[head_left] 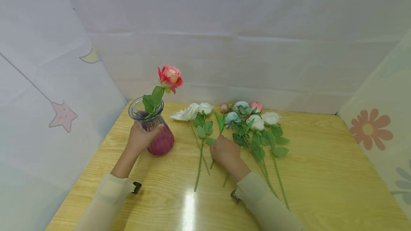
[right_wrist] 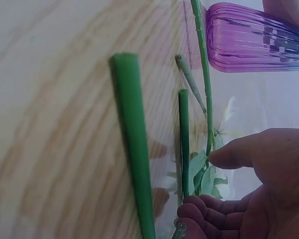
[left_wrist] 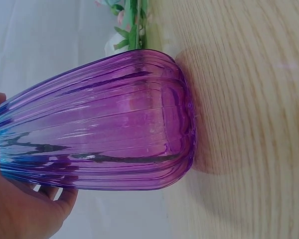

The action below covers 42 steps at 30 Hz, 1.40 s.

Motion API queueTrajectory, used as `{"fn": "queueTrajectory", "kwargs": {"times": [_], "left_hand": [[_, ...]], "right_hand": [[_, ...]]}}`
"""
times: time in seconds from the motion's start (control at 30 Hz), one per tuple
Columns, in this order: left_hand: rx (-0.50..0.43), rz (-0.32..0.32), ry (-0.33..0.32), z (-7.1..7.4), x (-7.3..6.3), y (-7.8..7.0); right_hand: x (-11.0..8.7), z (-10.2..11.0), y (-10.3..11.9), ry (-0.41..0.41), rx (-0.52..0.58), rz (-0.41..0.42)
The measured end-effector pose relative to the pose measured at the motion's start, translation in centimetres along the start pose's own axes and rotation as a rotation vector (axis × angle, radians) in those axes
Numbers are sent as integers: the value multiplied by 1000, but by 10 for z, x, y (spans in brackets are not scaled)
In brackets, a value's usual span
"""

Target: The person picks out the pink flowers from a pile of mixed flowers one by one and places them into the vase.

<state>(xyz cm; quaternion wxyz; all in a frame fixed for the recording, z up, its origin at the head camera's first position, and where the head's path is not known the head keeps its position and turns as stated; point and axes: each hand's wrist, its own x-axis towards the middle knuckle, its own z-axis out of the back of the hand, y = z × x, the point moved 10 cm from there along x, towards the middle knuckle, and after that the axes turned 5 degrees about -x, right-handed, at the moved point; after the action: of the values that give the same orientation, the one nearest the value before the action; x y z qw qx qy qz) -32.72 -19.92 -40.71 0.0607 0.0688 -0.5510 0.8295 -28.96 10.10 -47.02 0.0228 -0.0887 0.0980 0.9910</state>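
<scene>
My left hand [head_left: 141, 136] grips the ribbed glass vase [head_left: 160, 140], purple below and bluish toward its neck. Its base is at the tabletop in the left wrist view. One coral-pink rose [head_left: 171, 77] stands in the vase, its leaves at the rim. My right hand [head_left: 226, 152] is low over the table among the flower stems. In the right wrist view its thumb stands apart from the loosely bent fingers [right_wrist: 204, 211], and a green stem [right_wrist: 184, 139] runs down to those fingers. A narrow green leaf [head_left: 219, 121] shows just beyond this hand.
A white lily-like flower [head_left: 187, 112] and a white rose [head_left: 205, 108] lie between the vase and my right hand. Farther right are blue flowers [head_left: 232, 118], a pink rose [head_left: 255, 106] and more white roses [head_left: 271, 118]. A pale wall sheet [head_left: 208, 63] borders the wooden table [head_left: 321, 159].
</scene>
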Motion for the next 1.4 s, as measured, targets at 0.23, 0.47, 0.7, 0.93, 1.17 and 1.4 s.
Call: {"fn": "queueTrajectory", "kwargs": {"times": [0.23,0.47,0.7,0.93,1.17,1.4], "left_hand": [[7,4,-3,0,0,0],[2,-6,-3,0,-1,-1],[3,-14,0,0,-1,-2],[22,-40,2,-1,0,-4],[18,-45,1,-1,-1,-4],[13,-45,0,-1,-1,-3]], "right_hand": [[1,-4,0,15,-34,1],[4,-10,1,27,-45,13],[3,-13,2,44,-56,22],[6,-18,-4,105,-32,-8],[15,-23,-17,104,-4,-36],[22,-22,-32,81,169,-33]]}}
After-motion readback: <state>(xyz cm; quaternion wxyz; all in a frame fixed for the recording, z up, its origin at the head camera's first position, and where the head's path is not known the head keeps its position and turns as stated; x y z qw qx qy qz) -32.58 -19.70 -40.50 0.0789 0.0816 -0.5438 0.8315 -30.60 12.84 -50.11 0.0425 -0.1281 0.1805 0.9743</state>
